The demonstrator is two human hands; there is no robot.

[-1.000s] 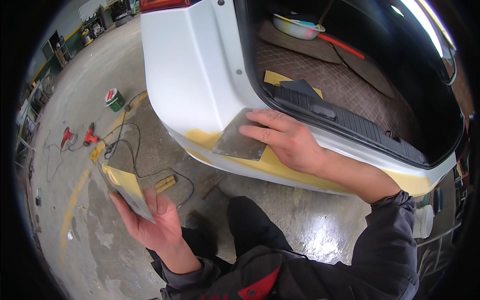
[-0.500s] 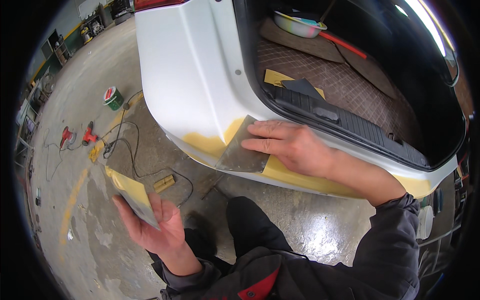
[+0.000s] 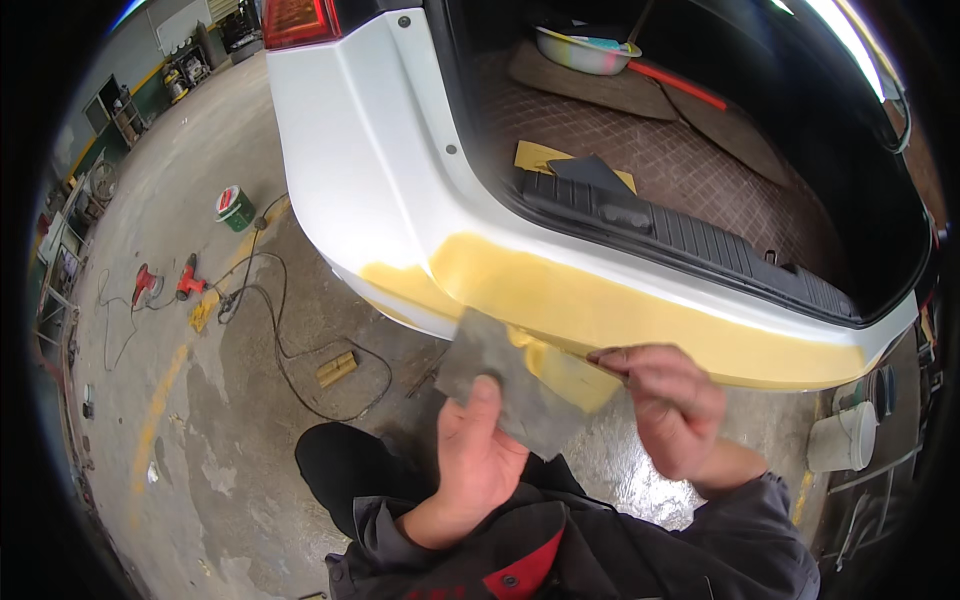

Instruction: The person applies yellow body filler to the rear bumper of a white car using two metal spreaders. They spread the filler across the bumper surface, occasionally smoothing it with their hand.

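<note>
My left hand (image 3: pixel 478 455) grips a flat grey putty spreader (image 3: pixel 490 375), its thumb pressed on the face. Yellow putty (image 3: pixel 580 380) is smeared at the right end of the grey face. At that end my right hand (image 3: pixel 680 405) is closed, fingertips pinched on a thin second spreader (image 3: pixel 612 362), seen almost edge-on and blurred; the two spreaders meet or overlap. Both hands are in front of the white car's rear bumper (image 3: pixel 340 180), apart from it. A broad band of yellow putty (image 3: pixel 640 310) covers its lower corner and rear face.
The open boot holds a basin (image 3: pixel 585 52), a red bar (image 3: pixel 680 85) and sheets of sandpaper (image 3: pixel 590 172). On the floor lie a green tub (image 3: pixel 235 210), red power tools (image 3: pixel 190 278), looping cables (image 3: pixel 285 345) and a yellow block (image 3: pixel 337 369). White buckets (image 3: pixel 842 440) stand right.
My right hand has left the bumper with its spreader and come down to my left hand's spreader. My left hand has moved right and turned its spreader's face up. More yellow putty shows on the bumper.
</note>
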